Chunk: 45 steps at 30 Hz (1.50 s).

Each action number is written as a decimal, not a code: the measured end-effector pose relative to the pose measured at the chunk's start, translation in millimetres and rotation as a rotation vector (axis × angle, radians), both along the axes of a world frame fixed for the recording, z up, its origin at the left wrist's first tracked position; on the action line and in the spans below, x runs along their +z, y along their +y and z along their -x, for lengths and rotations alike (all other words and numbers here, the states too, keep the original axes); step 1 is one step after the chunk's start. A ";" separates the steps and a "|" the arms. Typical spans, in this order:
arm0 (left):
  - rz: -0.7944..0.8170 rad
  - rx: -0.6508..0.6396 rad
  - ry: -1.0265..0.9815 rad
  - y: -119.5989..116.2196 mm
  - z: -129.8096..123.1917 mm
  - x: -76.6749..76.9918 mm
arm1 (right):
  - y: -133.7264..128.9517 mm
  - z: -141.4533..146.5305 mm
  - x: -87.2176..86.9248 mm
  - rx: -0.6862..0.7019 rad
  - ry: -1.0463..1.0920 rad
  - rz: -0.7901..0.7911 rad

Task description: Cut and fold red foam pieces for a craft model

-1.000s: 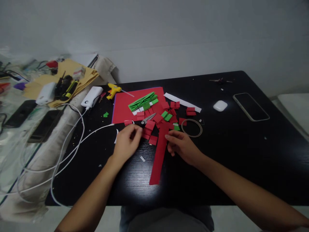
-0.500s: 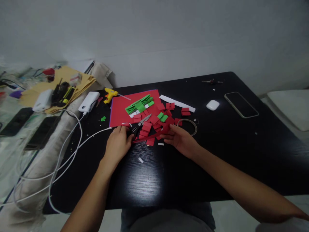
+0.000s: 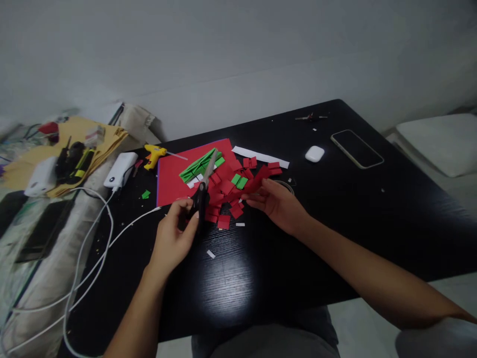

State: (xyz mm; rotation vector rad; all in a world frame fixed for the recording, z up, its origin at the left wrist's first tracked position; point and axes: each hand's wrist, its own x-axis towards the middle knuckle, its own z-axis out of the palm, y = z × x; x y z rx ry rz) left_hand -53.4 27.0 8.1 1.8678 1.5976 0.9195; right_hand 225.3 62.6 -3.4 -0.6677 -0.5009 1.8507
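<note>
My left hand (image 3: 174, 237) grips the black-handled scissors (image 3: 203, 188), whose blades point up and away over the papers. My right hand (image 3: 279, 206) pinches a red paper strip (image 3: 257, 181) between thumb and fingers. Between my hands lie several small folded red paper pieces (image 3: 223, 222) and a green folded piece (image 3: 239, 181). Behind them a bundle of green strips (image 3: 197, 167) rests on red paper sheets (image 3: 171, 174). A long white strip (image 3: 261, 156) lies at the back.
A yellow glue gun (image 3: 153, 156) and a white power bank (image 3: 121, 169) with cables are at the left. At the right are a white earphone case (image 3: 314, 153), a phone (image 3: 357, 148) and keys (image 3: 311, 118). A coiled band (image 3: 286, 186) sits behind my right hand.
My left hand has picked up the scissors, which lay on the paper pieces before, and they now point upward. My right hand has raised the red strip slightly. The view has shifted a little.
</note>
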 end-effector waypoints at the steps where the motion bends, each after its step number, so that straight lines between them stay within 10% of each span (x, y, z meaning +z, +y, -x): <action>1: 0.012 -0.019 -0.019 -1.0 -2.3 -0.6 | 0.4 -2.0 4.5 -0.017 -0.023 -0.026; 16: 0.079 -0.278 0.208 -10.7 -29.1 4.9 | 3.5 -1.2 4.7 -0.160 -0.152 -0.073; 45: -0.023 -0.184 0.314 -12.6 -36.4 -5.4 | -4.8 8.9 -1.0 -0.087 -0.020 0.027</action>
